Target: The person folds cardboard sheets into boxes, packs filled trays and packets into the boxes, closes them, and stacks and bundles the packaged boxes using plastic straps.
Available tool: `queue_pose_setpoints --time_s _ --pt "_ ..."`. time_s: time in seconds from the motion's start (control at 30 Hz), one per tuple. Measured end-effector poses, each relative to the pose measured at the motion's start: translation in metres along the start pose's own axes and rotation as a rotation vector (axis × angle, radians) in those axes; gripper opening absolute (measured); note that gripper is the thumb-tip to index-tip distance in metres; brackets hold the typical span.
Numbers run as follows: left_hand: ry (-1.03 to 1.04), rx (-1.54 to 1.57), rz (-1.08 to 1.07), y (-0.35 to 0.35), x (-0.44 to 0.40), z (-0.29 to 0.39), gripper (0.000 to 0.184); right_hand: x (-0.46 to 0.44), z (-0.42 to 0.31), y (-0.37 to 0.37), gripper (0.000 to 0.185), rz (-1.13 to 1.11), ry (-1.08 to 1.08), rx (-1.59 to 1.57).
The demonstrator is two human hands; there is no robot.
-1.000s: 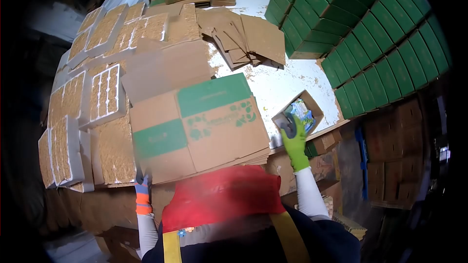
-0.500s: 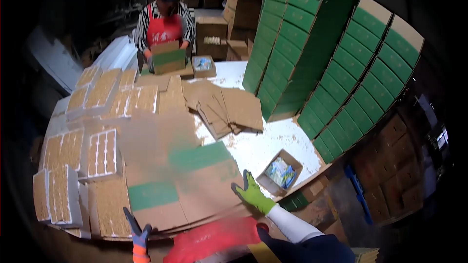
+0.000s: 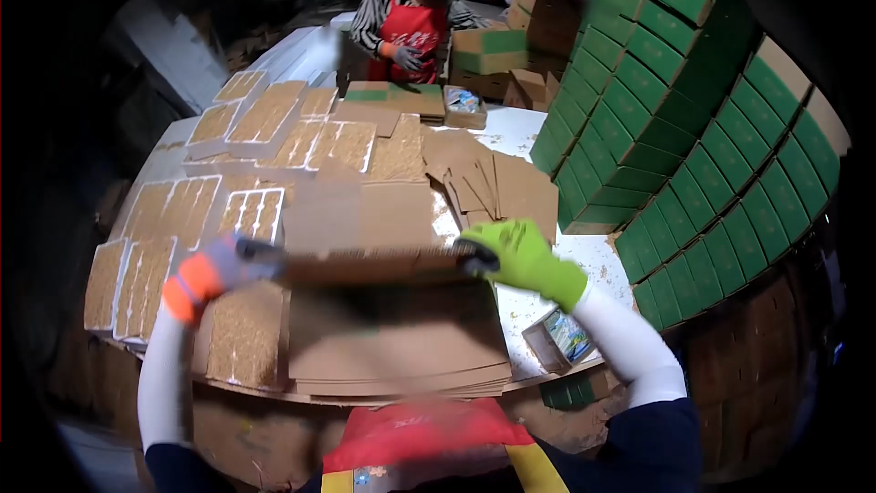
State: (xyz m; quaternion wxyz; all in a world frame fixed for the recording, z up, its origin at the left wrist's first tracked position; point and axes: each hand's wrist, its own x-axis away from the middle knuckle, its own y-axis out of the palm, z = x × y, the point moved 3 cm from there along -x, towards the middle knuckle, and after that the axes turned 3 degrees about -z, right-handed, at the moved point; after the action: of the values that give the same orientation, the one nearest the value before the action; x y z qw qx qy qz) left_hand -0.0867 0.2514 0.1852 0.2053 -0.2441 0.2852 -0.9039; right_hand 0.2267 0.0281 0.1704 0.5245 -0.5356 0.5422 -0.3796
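Between my hands a flat cardboard piece (image 3: 374, 265) is raised above the stack of flattened cartons (image 3: 401, 361), its edge facing me. My left hand (image 3: 224, 272), in a grey and orange glove, is closed on its left end. In a green glove with dark fingertips, my right hand (image 3: 525, 260) grips the right end. Below my right forearm an open small box (image 3: 538, 351) holds blue and white packets (image 3: 568, 336). Beyond the raised piece lie brown cardboard sheets (image 3: 392, 210).
White trays (image 3: 155, 283) filled with tan crumbly material cover the left side. Green boxes (image 3: 630, 119) stand in tall stacks at the right. Loose cardboard pieces (image 3: 511, 187) lie mid-table. Across the table stands a person in a red apron (image 3: 415, 36), near a green and brown box (image 3: 490, 50).
My right hand has left the packet box, and both hands have taken hold of a cardboard piece and lifted it. The co-worker's hands have come off the green and brown box.
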Motion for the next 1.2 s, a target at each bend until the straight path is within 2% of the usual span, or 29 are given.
queue_pose_setpoints --time_s 0.03,0.07,0.1,0.13,0.17,0.2,0.23,0.3,0.37,0.4,0.43,0.47,0.5,0.57,0.6,0.67,0.7,0.77,0.8,0.83,0.87,0.9,0.97,1.0,1.03,1.1,1.13,1.17,1.2 --pt "0.134 -0.308 0.135 -0.004 -0.013 0.01 0.046 -0.008 0.013 -0.003 0.041 0.019 0.024 0.004" --pt "0.095 -0.623 0.283 -0.001 -0.021 0.03 0.057 -0.021 0.016 -0.013 0.045 -0.102 0.06 -0.029" --pt "0.244 -0.858 0.534 0.015 -0.031 0.045 0.073 -0.032 0.025 -0.013 0.048 -0.158 0.103 -0.099" --pt "0.413 -0.749 0.503 0.031 -0.05 0.061 0.083 -0.042 0.037 -0.013 0.054 -0.183 0.079 -0.152" --pt "0.616 -0.797 0.56 0.06 -0.054 0.071 0.085 -0.051 0.052 -0.009 0.06 -0.21 0.234 -0.244" --pt "0.534 -0.836 0.679 0.084 -0.061 0.074 0.083 -0.065 0.07 -0.013 0.062 -0.331 0.256 -0.373" --pt "0.484 -0.984 0.713 0.09 -0.055 0.081 0.082 -0.076 0.084 -0.014 0.062 -0.337 0.242 -0.376" --pt "0.573 -0.829 0.694 0.1 -0.042 0.075 0.073 -0.097 0.08 -0.011 0.066 -0.445 0.031 -0.5" --pt "0.712 -0.799 0.751 0.106 -0.028 0.077 0.052 -0.107 0.068 -0.02 0.058 -0.551 0.288 -0.252" --pt "0.782 -0.643 0.873 0.106 -0.024 0.086 0.028 -0.12 0.071 -0.02 0.054 -0.404 0.074 -0.157" --pt "0.751 -0.523 0.852 0.105 -0.018 0.095 0.019 -0.117 0.074 -0.023 0.05 -0.121 0.054 -0.122" --pt "0.768 -0.462 0.912 0.109 -0.014 0.107 0.017 -0.12 0.062 -0.027 0.046 -0.018 -0.001 -0.094" --pt "0.824 -0.43 0.768 0.13 -0.015 0.119 0.011 -0.123 0.048 -0.024 0.041 0.074 -0.053 -0.092" --pt "0.893 -0.342 0.465 0.172 -0.016 0.141 0.008 -0.133 0.024 0.003 0.033 -0.035 -0.077 -0.067" --pt "0.861 -0.351 0.493 0.143 -0.003 0.134 0.008 -0.133 0.017 0.005 0.033 -0.023 -0.038 -0.071" --pt "0.996 -0.32 0.462 0.106 0.023 0.101 0.026 -0.129 0.006 -0.002 0.035 -0.076 0.142 -0.126" --pt "1.043 -0.306 0.44 0.099 0.028 0.085 0.034 -0.131 0.003 -0.001 0.035 -0.076 0.149 -0.132" --pt "0.883 -0.026 0.587 0.1 -0.009 0.015 0.038 -0.136 -0.005 -0.002 0.03 -0.046 0.082 -0.024" --pt "0.806 0.138 0.65 0.101 -0.018 0.011 0.04 -0.135 -0.002 0.005 0.03 0.082 -0.018 -0.046" --pt "0.673 -0.788 0.333 0.136 -0.04 0.027 0.031 -0.133 0.005 0.007 0.032 0.214 -0.107 -0.043" --pt "0.681 -0.763 0.189 0.144 -0.055 0.029 0.032 -0.133 0.008 0.002 0.041 -0.001 -0.108 -0.31" --pt "0.675 -0.745 0.038 0.144 -0.063 0.027 0.033 -0.118 0.004 -0.014 0.044 0.225 -0.176 -0.237" --pt "0.776 -0.413 0.137 0.127 -0.063 0.023 0.032 -0.059 0.025 -0.062 0.05 0.461 0.004 -0.295" --pt "0.791 -0.381 0.217 0.124 -0.058 0.02 0.033 -0.023 0.049 -0.056 0.055 0.311 0.142 -0.519" --pt "0.8 -0.341 0.31 0.129 -0.053 0.02 0.033 -0.005 0.034 -0.054 0.058 0.146 0.104 -0.441" --pt "0.79 -0.397 0.309 0.131 -0.052 0.024 0.035 0.012 -0.017 -0.046 0.065 -0.102 -0.041 -0.184" --pt "0.709 -0.192 0.259 0.124 -0.055 0.025 0.036 0.01 -0.053 -0.04 0.067 -0.172 -0.148 -0.014" --pt "0.611 0.026 0.226 0.12 -0.056 0.023 0.036 0.002 -0.056 -0.035 0.07 -0.217 -0.179 -0.015" --pt "0.398 0.402 -0.02 0.112 -0.061 0.018 0.046 -0.011 -0.039 -0.029 0.069 -0.143 -0.217 -0.082"
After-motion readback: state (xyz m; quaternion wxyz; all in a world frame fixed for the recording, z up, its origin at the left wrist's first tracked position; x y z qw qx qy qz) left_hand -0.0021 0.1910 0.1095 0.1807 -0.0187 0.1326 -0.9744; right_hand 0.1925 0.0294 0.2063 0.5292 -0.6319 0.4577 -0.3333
